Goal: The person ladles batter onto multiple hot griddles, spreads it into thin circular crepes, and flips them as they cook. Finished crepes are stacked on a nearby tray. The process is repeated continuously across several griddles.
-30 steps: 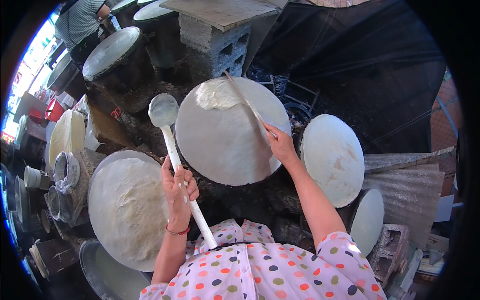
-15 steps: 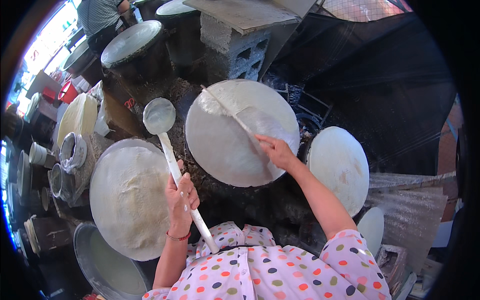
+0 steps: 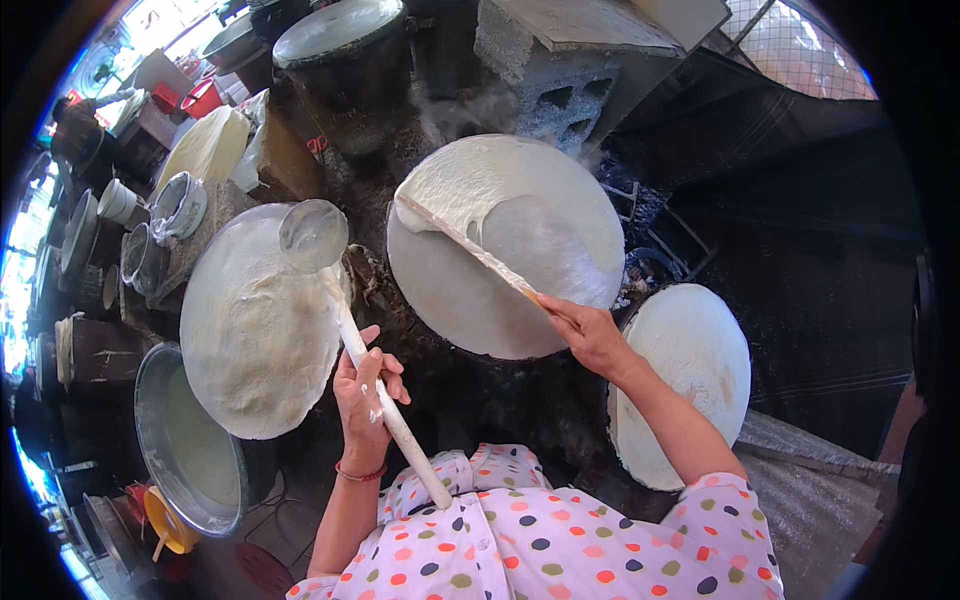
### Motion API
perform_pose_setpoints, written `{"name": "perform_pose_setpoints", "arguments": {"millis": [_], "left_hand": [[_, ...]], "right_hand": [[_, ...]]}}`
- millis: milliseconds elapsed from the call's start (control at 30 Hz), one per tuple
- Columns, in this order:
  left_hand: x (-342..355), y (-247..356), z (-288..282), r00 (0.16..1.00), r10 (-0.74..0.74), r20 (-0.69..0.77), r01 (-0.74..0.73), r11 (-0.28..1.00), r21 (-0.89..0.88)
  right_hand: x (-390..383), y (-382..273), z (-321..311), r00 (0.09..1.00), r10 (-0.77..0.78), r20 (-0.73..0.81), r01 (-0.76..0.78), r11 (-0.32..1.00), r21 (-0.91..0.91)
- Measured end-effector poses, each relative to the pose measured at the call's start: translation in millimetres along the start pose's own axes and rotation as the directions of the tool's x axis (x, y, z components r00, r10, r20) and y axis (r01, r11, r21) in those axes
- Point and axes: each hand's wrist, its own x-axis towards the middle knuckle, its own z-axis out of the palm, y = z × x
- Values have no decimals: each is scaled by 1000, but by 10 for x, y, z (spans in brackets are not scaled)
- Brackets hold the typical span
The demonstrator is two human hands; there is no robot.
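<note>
Batter [image 3: 476, 172], pale, crescent-shaped, thin batter-coated stick [image 3: 468, 245]

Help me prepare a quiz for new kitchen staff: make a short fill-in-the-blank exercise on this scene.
1. The left hand holds a ladle whose long handle is ____ in colour.
2. The slender stick across the middle griddle is in the other hand, the ____ one.
3. The bracelet is ____ in colour.
4. The basin of pale liquid stands on the person's ____ side.

Missing words: white; right; red; left.
</note>
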Motion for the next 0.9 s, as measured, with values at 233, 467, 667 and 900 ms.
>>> {"name": "perform_pose_setpoints", "arguments": {"millis": [233, 467, 667, 900], "left_hand": [[-149, -46, 99, 999, 0, -43, -1, 1000, -12], [-253, -68, 53, 997, 19, -73, -18, 1000, 17], [-325, -89, 143, 998, 10, -66, -10, 1000, 4], [-409, -171, 123, 997, 22, -67, -22, 1000, -13]], "right_hand": [[698, 251, -93, 998, 49, -37, -44, 991, 123], [-162, 248, -268, 997, -80, 12, 79, 994, 80], [522, 220, -39, 998, -15, 59, 4, 984, 177], [-406, 358, -7, 979, 42, -202, -4, 983, 185]]}}
